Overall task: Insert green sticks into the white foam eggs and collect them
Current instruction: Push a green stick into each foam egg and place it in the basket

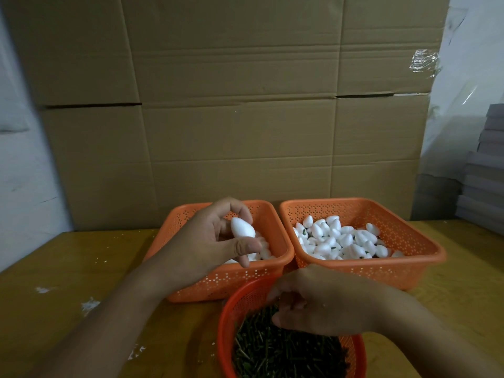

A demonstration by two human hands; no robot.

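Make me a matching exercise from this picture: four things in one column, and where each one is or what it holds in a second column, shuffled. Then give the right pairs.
Things
1. foam egg
2. round basket
3. right square basket
4. left square basket

Place or contents
A. nearest the camera, full of green sticks
B. held up in the left hand
C. heaped with eggs, some showing green stick ends
D. behind the left hand, a few eggs showing inside

The right hand reaches into the round basket.

Pairs: 1-B, 2-A, 3-C, 4-D
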